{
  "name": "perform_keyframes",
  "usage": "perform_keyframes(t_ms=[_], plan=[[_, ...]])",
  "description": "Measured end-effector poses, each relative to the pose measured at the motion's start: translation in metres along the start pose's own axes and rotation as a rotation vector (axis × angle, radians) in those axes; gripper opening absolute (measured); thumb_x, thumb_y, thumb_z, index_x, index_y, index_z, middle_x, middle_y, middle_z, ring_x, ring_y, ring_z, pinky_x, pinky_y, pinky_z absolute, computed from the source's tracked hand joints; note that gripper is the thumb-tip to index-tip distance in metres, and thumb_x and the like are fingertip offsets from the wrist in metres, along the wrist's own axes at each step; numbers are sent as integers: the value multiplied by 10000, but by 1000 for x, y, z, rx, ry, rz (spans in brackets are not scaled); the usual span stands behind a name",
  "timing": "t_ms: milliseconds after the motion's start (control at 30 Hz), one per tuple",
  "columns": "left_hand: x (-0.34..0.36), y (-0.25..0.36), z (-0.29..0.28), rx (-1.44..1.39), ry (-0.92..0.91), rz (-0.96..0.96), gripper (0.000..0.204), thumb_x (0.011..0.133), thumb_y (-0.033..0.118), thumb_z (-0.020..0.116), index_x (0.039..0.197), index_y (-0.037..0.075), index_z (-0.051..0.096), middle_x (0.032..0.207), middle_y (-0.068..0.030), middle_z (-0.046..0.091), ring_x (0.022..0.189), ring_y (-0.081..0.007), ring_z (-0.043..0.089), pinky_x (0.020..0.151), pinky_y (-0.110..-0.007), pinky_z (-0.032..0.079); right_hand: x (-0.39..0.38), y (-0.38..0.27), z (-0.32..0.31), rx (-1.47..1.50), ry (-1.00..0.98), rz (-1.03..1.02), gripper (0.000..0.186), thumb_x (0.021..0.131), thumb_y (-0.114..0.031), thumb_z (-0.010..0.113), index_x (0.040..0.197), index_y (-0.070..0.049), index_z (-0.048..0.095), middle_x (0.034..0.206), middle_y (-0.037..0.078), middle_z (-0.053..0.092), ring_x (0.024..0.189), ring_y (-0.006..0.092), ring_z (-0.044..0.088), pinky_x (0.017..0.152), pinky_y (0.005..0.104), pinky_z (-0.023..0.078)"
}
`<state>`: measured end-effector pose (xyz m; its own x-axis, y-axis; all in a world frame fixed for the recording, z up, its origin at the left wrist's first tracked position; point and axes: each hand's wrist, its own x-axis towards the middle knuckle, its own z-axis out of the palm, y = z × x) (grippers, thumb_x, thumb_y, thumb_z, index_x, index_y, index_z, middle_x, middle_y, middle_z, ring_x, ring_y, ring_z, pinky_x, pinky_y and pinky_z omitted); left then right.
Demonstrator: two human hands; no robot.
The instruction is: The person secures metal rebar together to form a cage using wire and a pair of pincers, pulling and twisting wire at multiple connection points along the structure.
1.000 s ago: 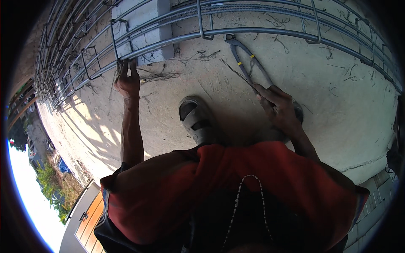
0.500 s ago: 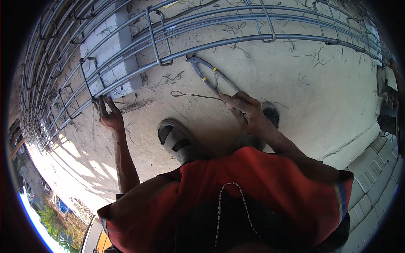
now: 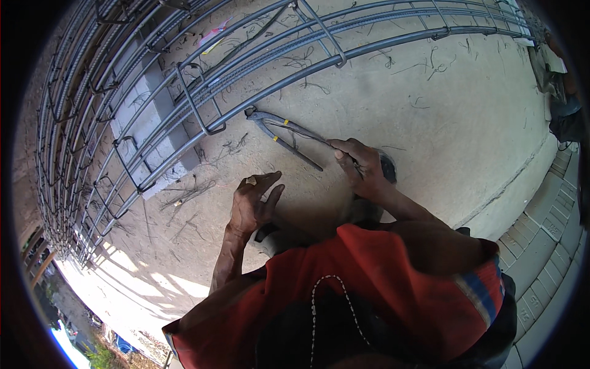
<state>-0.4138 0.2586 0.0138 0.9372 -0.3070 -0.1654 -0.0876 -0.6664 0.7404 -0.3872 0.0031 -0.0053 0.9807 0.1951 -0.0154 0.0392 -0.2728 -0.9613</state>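
Note:
My right hand [image 3: 362,165] is closed around the end of one handle of a pair of long-handled pincers [image 3: 276,139]. The pincers have grey handles with yellow bands. Their jaws lie beside the lowest bar of the rebar cage [image 3: 246,117], and the other handle hangs free. A thin dark wire seems to run along the gripped handle, though it is hard to make out. My left hand [image 3: 251,202] hovers to the left of the pincers, apart from them. Its fingers are bent, the thumb stands off, and nothing shows between them.
The rebar cage, with square stirrups, curves across the far side and down the left. A pale block [image 3: 144,101] lies beneath it. Wire scraps [image 3: 187,195] litter the concrete floor [image 3: 455,129]. Patterned paving [image 3: 541,246] lies at the right, and my sandals stand below my hands.
My left hand has left the cage bar and come right, towards the pincers. The pincers have swung so their jaws point further left. The wire loop no longer sticks out left of my right hand.

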Motion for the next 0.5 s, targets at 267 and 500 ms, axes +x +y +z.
perform_keyframes(t_ms=[267,500], plan=[[59,81,-91,515,-501,477,344,785,207,673,1090,63,609,1047,-124,626,919,-280,612,802,-397,484,22,-21,-34,71,68,-117,251,827,13,563,1060,-40,640,664,96,570,542,138,516,504,270,408],[102,140,-104,769,-280,517,564,765,265,695,1262,87,497,1257,-102,491,1061,-310,517,869,-410,450,44,-38,-79,44,-6,-130,340,734,60,565,1039,-57,657,663,83,581,552,151,547,515,275,433]])
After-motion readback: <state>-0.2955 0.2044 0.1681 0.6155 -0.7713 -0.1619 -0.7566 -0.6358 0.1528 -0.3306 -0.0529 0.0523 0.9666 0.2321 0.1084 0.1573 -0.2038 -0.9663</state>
